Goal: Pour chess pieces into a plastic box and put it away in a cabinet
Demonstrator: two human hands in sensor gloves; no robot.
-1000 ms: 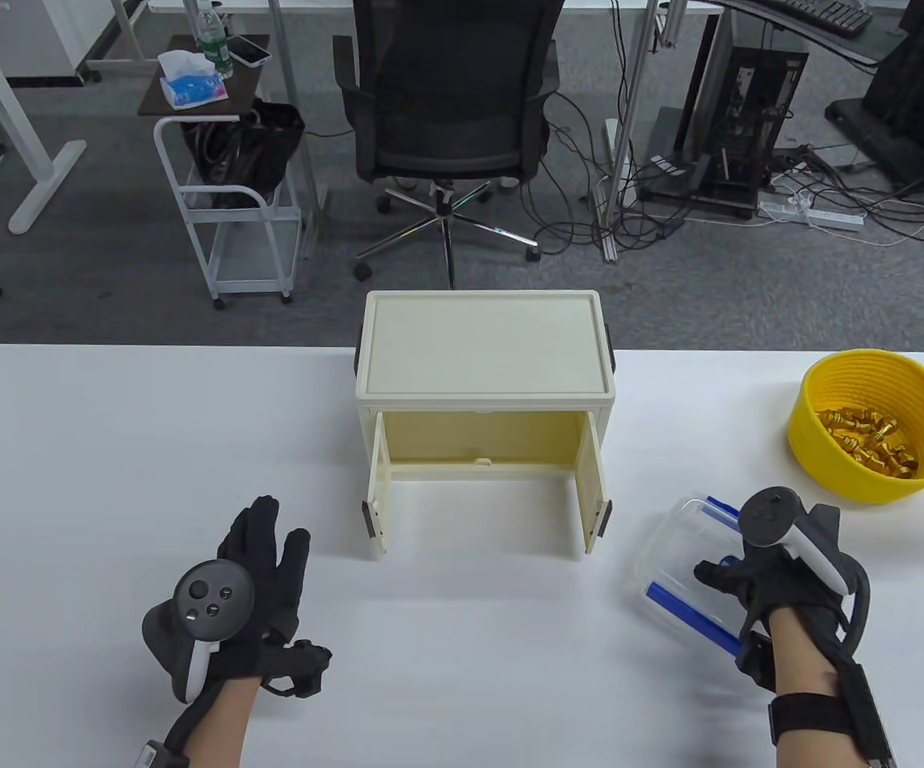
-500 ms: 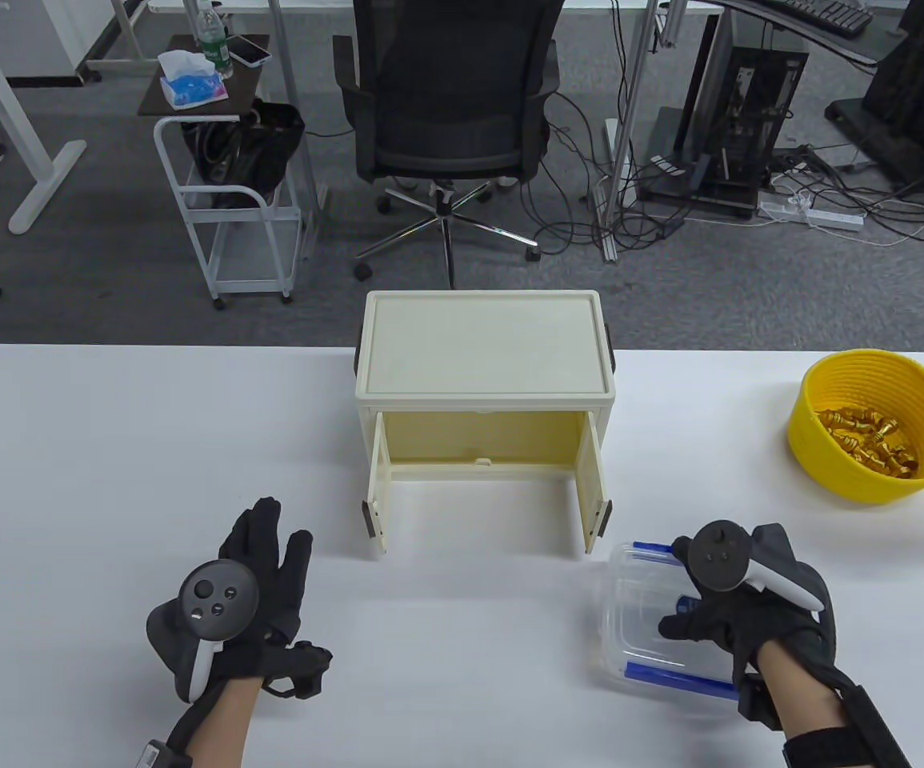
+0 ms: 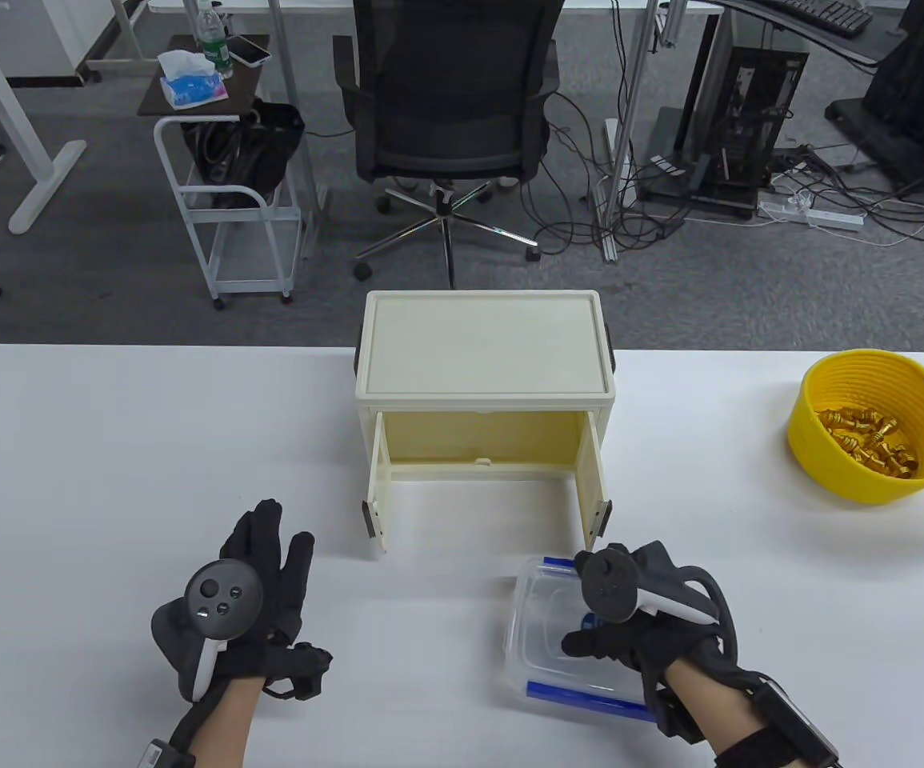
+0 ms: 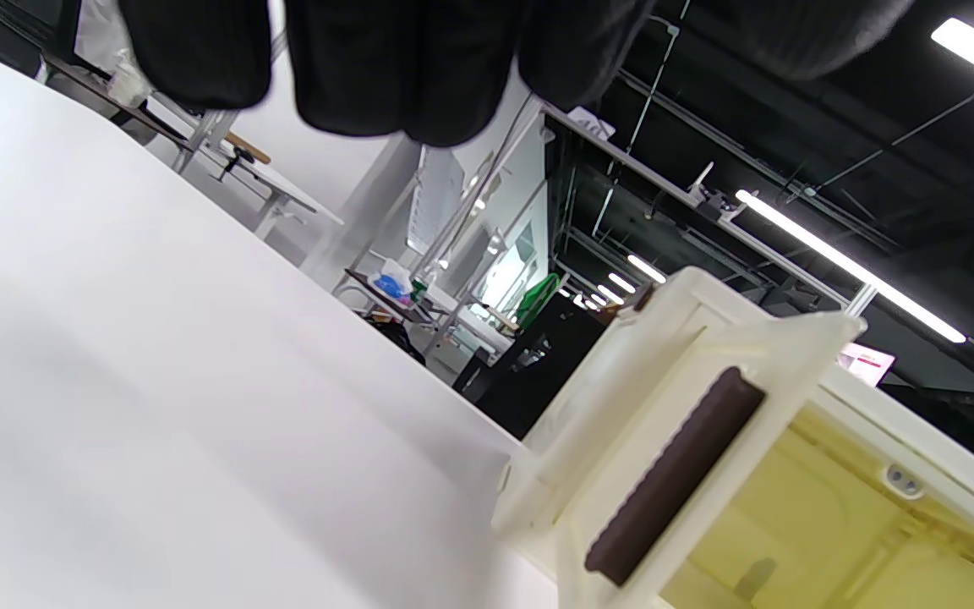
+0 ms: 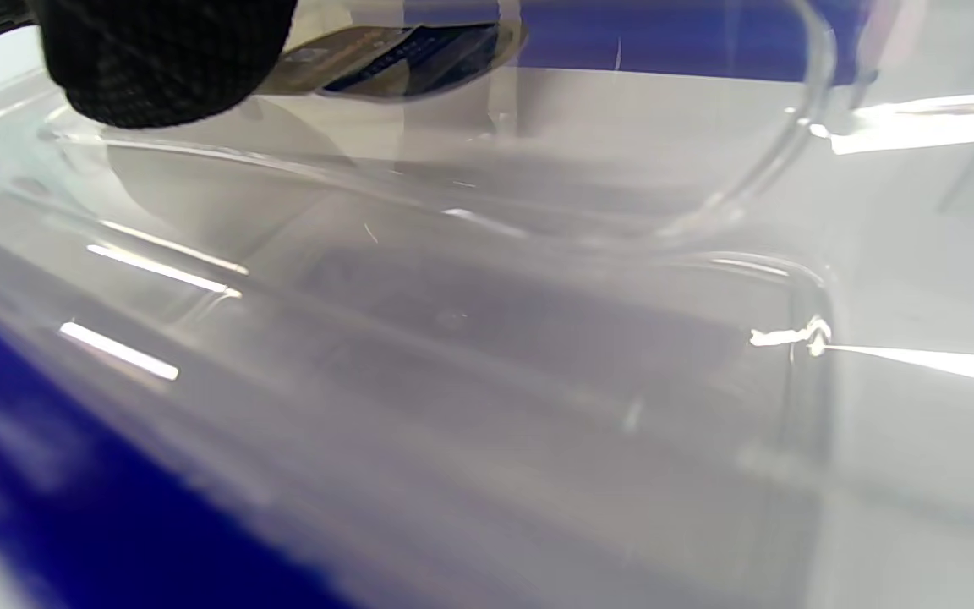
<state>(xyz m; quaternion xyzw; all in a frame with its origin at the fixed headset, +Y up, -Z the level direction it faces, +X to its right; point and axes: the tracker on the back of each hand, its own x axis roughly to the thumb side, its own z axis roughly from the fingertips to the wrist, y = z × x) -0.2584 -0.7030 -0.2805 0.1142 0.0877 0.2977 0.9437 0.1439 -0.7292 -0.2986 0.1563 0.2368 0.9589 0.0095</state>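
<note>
A clear plastic box [image 3: 546,632] with blue side clips sits on the white table, in front of the cabinet's right door. My right hand [image 3: 630,632] grips its right rim, thumb inside the box. The box fills the right wrist view [image 5: 487,338] and looks empty. The cream cabinet [image 3: 484,352] stands at the table's far middle with both doors open; its left door shows in the left wrist view [image 4: 673,474]. The yellow basket [image 3: 878,436] at the right holds gold chess pieces [image 3: 866,440]. My left hand [image 3: 258,592] rests flat on the table, holding nothing.
The white table [image 3: 110,448] spans the view. The cabinet's open doors [image 3: 596,496] jut toward me on either side of its opening. An office chair [image 3: 450,104] and a small cart [image 3: 230,176] stand on the floor beyond the table.
My right hand has slid the plastic box leftward and toward me, from near the basket to in front of the cabinet's right door. The left hand has barely moved.
</note>
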